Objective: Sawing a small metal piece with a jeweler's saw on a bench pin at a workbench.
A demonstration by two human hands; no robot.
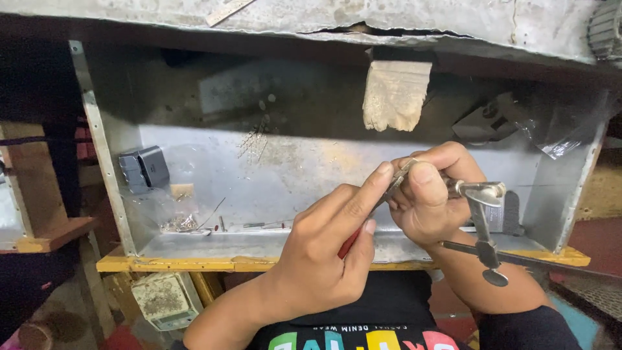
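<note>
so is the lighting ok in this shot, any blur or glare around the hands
Head view: both hands, left hand and right hand, are evenly lit and sharp; the metal tray shows a dull sheen but no harsh glare; the recess under the bench top and the left edge fall into deep shadow; the clear plastic bag catches faint reflections.

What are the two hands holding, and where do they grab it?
The left hand holds a thin red-handled tool by its handle. The right hand grips a small metal clamp with a wing screw near its jaw end.
</note>
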